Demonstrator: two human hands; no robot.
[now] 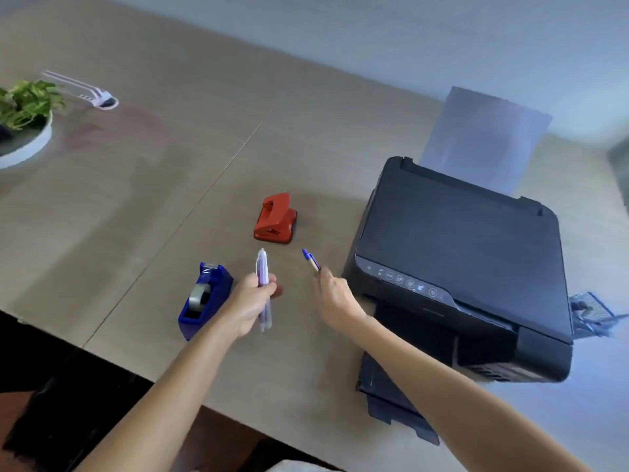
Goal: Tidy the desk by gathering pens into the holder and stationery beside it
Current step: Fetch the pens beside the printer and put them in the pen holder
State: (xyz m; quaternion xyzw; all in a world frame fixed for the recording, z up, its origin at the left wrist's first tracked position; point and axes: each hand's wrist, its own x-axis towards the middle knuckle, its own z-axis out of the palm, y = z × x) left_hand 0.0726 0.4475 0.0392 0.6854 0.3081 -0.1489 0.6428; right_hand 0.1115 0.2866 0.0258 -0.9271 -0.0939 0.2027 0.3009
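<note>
My left hand [248, 303] is closed around a pale purple pen [262, 267] that points away from me, above the desk. My right hand [335, 301] grips a pen with a blue cap [310, 259], its tip angled up and to the left. A blue tape dispenser [202, 299] stands just left of my left hand. A red hole punch [275, 219] sits on the desk beyond both hands. A wire mesh pen holder [594, 313] shows partly behind the printer at the right, blurred.
A black printer [459, 253] with its paper tray out fills the right side of the brown desk [136, 206]. A potted plant [25, 107] in a white dish and a white cable outlet [102, 100] are at the far left. The desk's near edge runs below my forearms.
</note>
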